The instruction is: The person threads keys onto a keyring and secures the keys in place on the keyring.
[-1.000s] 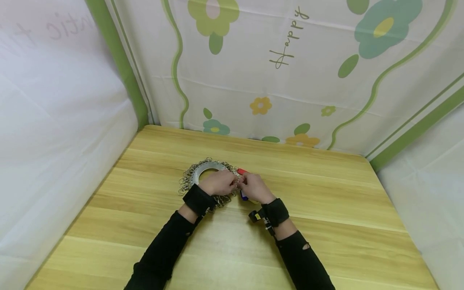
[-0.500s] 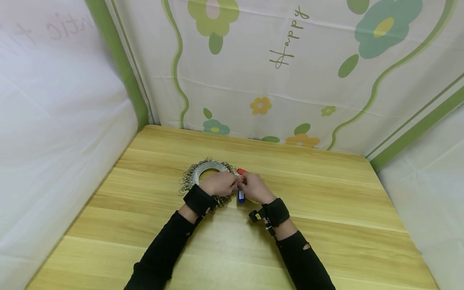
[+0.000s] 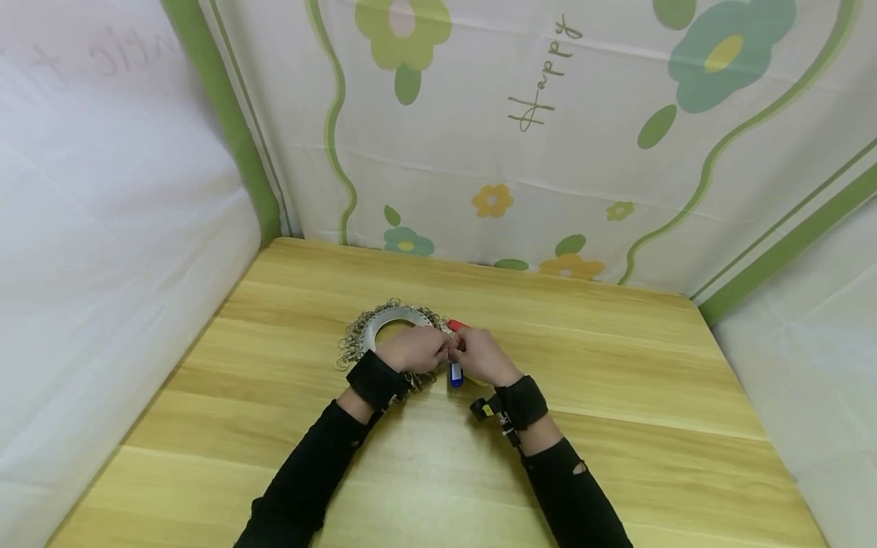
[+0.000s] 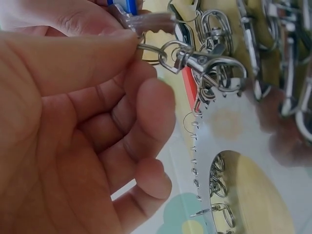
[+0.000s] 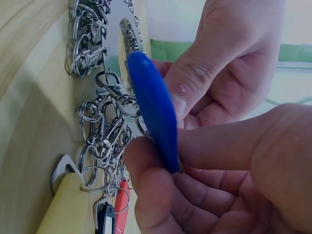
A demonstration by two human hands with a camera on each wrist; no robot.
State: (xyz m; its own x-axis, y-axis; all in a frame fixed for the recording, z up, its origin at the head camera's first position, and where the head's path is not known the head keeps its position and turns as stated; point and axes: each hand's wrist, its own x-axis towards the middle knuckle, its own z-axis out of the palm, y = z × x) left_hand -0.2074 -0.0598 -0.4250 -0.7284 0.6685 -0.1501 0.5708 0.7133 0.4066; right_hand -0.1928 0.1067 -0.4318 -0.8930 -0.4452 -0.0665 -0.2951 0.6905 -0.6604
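My left hand (image 3: 416, 348) pinches a small split ring (image 4: 151, 48) between thumb and finger. That ring links to a swivel clasp (image 4: 195, 59) on the edge of a flat metal ring plate (image 3: 370, 332). Right beside it, my right hand (image 3: 483, 356) pinches a blue key tag (image 5: 155, 109) near its end. In the head view the blue tag hangs below the meeting fingertips, its white label showing. How tag and split ring join is hidden by the fingers. A red key tag (image 3: 457, 325) lies just beyond the right hand.
Many clasps with rings (image 3: 352, 339) fringe the plate on the wooden table (image 3: 617, 396). A yellow tag (image 5: 63, 204) and a black tag (image 5: 106, 218) lie near the red one. Fabric walls (image 3: 438, 137) border the table.
The blue tag has swung from partly behind the right hand to hanging straight down, label visible. Both hands stay at almost the same place, fingertips together.
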